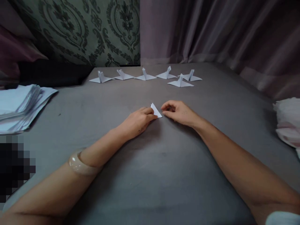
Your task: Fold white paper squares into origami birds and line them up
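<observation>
My left hand (142, 120) pinches a small piece of folded white paper (156, 112) at the middle of the grey cloth surface (150, 175). The paper's visible part is a triangle pointing to the right; its left side is hidden under my fingers. Just to the right of it, apart from the paper, is my right hand (178, 112), fingers curled with a gap between thumb and fingertips and nothing seen in them. Beyond both hands stand several folded white paper cranes (144, 75), wings spread, in a loose row.
A stack of white paper sheets (16, 104) lies at the left, with a dark cloth (53, 74) behind it. A whitish plastic bundle (289, 120) sits at the right edge. Patterned green wall (93, 31) and purple curtains (178, 31) border the back.
</observation>
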`<state>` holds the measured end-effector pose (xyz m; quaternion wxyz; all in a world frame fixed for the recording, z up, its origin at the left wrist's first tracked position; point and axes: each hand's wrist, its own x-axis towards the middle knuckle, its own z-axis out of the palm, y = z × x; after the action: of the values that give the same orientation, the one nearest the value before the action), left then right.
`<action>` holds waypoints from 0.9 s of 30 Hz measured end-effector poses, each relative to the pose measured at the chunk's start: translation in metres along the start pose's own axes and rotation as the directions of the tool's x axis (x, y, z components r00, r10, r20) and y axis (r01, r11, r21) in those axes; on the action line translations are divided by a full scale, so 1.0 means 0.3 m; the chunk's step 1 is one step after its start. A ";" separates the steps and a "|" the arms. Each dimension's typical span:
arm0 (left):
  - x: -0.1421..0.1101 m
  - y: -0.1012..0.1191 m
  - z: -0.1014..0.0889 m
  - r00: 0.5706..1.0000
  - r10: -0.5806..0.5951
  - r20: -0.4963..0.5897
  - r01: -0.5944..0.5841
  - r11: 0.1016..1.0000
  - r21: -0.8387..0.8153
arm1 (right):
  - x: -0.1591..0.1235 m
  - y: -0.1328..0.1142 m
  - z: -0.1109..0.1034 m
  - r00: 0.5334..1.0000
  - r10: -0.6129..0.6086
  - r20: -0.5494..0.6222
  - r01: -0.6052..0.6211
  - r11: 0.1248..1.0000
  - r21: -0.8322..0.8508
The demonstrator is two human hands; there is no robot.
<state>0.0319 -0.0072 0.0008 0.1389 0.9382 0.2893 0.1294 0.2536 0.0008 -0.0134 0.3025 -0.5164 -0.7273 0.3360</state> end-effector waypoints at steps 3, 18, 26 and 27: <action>0.000 -0.004 0.004 1.000 0.009 0.013 -0.009 0.999 0.038 | -0.013 -0.017 0.009 0.988 0.002 -0.151 0.018 0.992 0.126; -0.019 0.019 -0.105 0.976 -0.046 0.215 0.004 0.981 0.193 | -0.118 -0.169 0.056 0.967 -0.156 0.200 0.247 0.758 -0.603; -0.035 0.110 -0.091 0.915 -0.270 0.299 0.145 0.914 0.379 | -0.175 -0.246 0.108 0.934 -0.126 0.334 0.347 0.543 -0.764; -0.039 0.121 -0.077 0.910 -0.291 0.297 0.158 0.902 0.401 | -0.178 -0.249 0.113 0.935 -0.123 0.334 0.346 0.537 -0.769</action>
<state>0.0333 -0.0385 0.0326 0.0239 0.9149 0.3868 -0.1130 0.2012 -0.0742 0.0214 -0.0180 -0.4495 -0.8928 -0.0225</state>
